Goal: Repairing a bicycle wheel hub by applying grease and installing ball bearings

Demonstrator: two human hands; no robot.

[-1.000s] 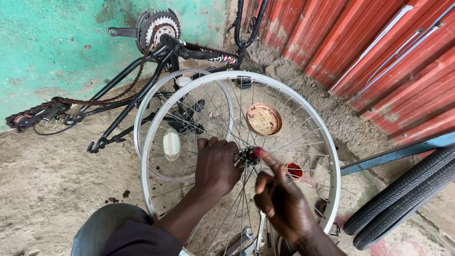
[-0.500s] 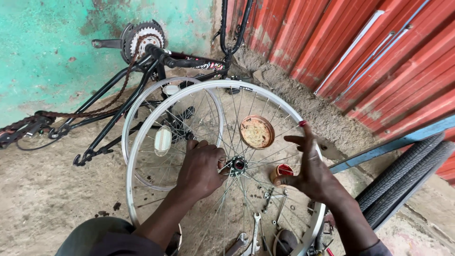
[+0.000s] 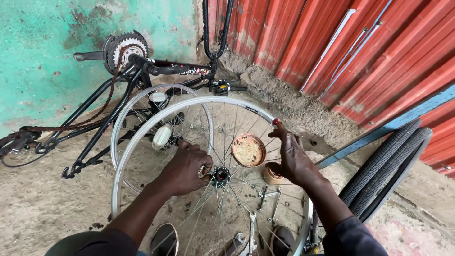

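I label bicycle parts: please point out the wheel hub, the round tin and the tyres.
wheel hub [image 3: 221, 176], head view, dark centre.
round tin [image 3: 248, 150], head view, its flat face.
tyres [image 3: 379, 166], head view, black tread.

The wheel rim is bright metal, smooth and shiny, with thin metal spokes that glint. Its hub is dark metal, dull and greasy-looking. The second rim behind it is metal too, slightly greyer. The bicycle frame is black painted metal with a soft gloss; its chain is brown and rusty, the sprocket worn grey metal. The round tin lid looks rusty and matt. The spanner is polished metal. The tyres are matt black ribbed rubber. The ground is rough, dusty concrete. The wall is green flaking paint; the sheeting is red corrugated metal.
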